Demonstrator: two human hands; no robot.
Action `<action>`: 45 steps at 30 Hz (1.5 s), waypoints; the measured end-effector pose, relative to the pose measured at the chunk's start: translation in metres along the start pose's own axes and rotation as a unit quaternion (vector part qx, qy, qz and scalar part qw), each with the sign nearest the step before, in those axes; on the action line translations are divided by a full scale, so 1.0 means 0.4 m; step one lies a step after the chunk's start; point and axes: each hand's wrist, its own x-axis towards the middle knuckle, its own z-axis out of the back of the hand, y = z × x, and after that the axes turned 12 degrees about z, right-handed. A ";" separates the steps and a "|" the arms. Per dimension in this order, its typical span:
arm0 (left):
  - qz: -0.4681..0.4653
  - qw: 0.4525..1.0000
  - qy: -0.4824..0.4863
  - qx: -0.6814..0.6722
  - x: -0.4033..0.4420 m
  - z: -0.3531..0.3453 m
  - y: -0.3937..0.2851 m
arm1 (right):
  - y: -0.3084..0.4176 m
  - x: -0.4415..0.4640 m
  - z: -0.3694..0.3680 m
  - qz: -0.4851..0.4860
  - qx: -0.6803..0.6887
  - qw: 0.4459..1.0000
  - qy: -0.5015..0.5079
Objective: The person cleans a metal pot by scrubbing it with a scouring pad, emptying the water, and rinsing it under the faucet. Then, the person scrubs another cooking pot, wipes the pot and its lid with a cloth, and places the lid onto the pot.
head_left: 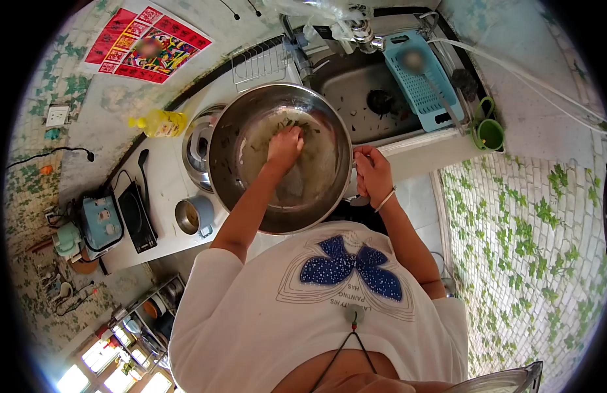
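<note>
A large steel bowl (234, 141) holds cloudy water with dark green bits in it. My left hand (287, 145) is inside the bowl, its fingers curled closed near the green bits (302, 126); what they grip, if anything, is hidden. At the right side of the rim, my right hand (373, 171) has its fingers closed round the bowl's handle. A bracelet circles my right wrist.
Right of the bowl is a sink (356, 82) with a blue strainer basket (421, 95) over it. Leftward stand a steel lid (197, 147), a yellow bottle (164, 123), a metal pot (187, 216), a black ladle (144, 171) and a toaster (101, 221). A green cup (491, 133) hangs beyond the sink.
</note>
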 end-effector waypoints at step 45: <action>-0.060 0.975 0.215 -0.001 -0.165 -0.022 0.008 | 0.001 -0.006 -0.001 0.006 -0.011 1.000 -0.001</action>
